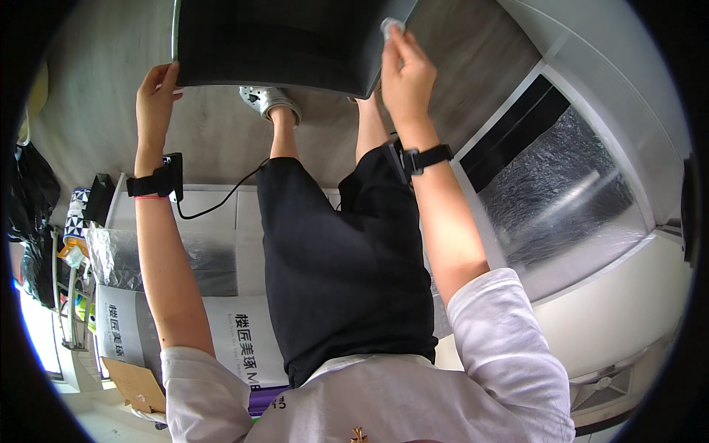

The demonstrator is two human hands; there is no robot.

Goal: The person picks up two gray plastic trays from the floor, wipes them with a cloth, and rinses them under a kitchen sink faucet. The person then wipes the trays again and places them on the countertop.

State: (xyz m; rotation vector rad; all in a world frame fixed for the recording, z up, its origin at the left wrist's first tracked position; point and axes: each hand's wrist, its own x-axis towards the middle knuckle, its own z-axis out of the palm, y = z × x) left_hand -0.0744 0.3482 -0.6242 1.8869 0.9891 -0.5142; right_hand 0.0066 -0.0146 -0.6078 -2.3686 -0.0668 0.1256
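A large dark flat panel [277, 44], perhaps a screen, spans the top of the head view, its upper part cut off by the picture's rim. At its lower left corner my left hand [158, 91] grips the edge between thumb and fingers. My right hand [409, 72] is by the panel's right edge, fingers closed on a small white wad [393, 26], perhaps tissue or cloth. Whether the wad touches the panel cannot be told. Each wrist wears a black strap with a small device; a black cable [221, 195] runs from the left one.
Wooden flooring [216, 133] lies under my feet, one in a light clog [268, 101]. Behind me are white panels with printed wrapping [235, 338]. A plastic-covered framed panel [559, 183] stands at right. Black bags [33, 188], a patterned roll [76, 213] and cardboard [133, 382] are at left.
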